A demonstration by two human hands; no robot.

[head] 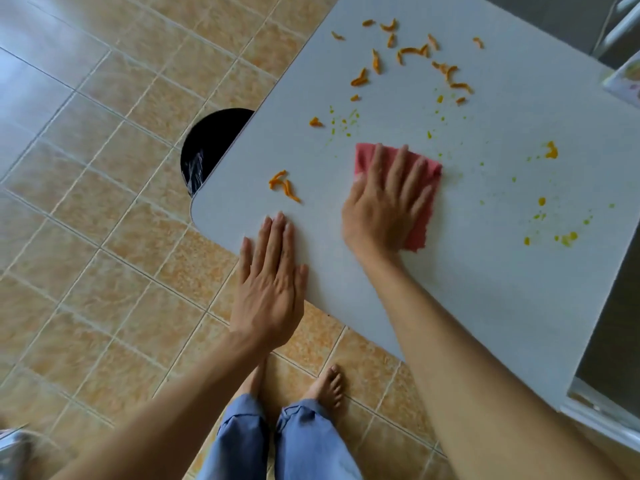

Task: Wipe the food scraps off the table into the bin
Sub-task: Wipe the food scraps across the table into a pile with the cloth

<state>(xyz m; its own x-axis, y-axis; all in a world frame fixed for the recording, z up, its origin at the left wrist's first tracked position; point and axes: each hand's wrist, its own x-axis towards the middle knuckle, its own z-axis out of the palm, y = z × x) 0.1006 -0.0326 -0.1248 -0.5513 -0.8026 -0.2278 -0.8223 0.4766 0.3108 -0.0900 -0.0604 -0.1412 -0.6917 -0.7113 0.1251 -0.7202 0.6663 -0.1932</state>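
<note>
Orange peel scraps (412, 53) lie scattered over the far part of the pale grey table (485, 289), and a small cluster of scraps (284, 185) sits near the left corner. Yellow-green specks and smears dot the right side. My right hand (384, 202) presses flat on a pink cloth (420, 216) in the middle of the table. My left hand (270, 289) rests flat, fingers together, on the near table edge, holding nothing. The black bin (211, 143) stands on the floor, partly hidden under the table's left edge.
Tan tiled floor (86, 202) spreads to the left and below. My bare feet (329, 386) and blue trouser legs stand by the near edge. A chair frame (620, 22) and a patterned item (627, 81) sit at the far right.
</note>
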